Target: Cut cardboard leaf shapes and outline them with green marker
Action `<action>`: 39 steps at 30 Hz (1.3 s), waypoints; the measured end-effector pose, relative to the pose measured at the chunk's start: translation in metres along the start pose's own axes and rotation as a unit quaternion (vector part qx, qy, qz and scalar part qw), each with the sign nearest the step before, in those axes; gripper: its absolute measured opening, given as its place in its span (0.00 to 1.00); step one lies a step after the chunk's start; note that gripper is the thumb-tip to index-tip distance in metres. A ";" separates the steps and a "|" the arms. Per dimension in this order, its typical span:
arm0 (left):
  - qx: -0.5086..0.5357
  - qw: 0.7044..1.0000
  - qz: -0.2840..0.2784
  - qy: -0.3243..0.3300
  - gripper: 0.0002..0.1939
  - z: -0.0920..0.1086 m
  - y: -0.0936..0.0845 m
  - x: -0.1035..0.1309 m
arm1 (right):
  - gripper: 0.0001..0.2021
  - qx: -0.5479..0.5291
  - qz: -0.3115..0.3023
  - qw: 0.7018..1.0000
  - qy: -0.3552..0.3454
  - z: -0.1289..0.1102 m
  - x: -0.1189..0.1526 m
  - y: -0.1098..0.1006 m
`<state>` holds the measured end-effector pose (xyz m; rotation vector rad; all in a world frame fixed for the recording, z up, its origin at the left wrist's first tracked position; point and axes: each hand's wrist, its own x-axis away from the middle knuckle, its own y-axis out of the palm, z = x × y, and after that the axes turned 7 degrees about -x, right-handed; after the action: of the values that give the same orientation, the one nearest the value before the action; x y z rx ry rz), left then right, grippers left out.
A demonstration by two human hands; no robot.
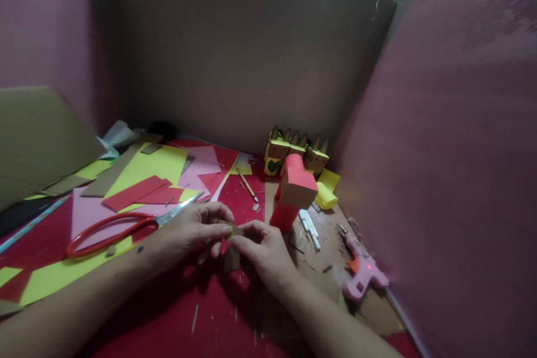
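Both hands meet over the red tabletop, low in the middle of the head view. My left hand [201,226] is closed, thumb and fingers pinching a small brown cardboard piece [232,260]. From the other side, my right hand [262,246] pinches the same piece between thumb and forefinger. A small red bit [224,246] shows by the left fingers; whether it is joined to the cardboard I cannot tell. Red-handled scissors [113,229] lie just beyond my left forearm, blades pointing away to the right. A red paper-covered box shape [296,184] with a cardboard face stands beyond my right hand.
Yellow, pink and red paper sheets [155,165] spread over the left side. A pencil [247,184] lies mid-table. Yellow cardboard figures with spiky tops [296,145] stand at the back. White markers [309,229] and a pink glue gun [363,268] with a lit red light lie at right.
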<state>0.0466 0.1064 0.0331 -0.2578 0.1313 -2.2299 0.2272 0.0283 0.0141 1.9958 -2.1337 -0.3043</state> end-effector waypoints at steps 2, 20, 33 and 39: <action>-0.014 1.000 -0.004 0.002 0.24 0.002 0.002 0.002 | 0.16 0.014 0.024 1.000 -0.014 0.002 0.000 -0.001; -0.046 0.998 0.018 0.031 0.23 0.020 0.002 0.009 | 0.12 -0.047 0.029 0.998 -0.030 -0.002 0.003 -0.001; 0.000 0.980 0.190 0.064 0.27 0.030 -0.013 0.016 | 0.10 -0.057 0.054 0.997 -0.028 -0.002 0.004 -0.002; -0.055 0.975 0.204 0.066 0.31 0.030 -0.032 0.024 | 0.11 -0.041 0.049 0.998 -0.021 -0.005 0.004 -0.002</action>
<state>0.0145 0.1073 0.0715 -0.1266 0.3483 -1.8314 0.2300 0.0241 0.0184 1.8489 -2.1975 -0.4140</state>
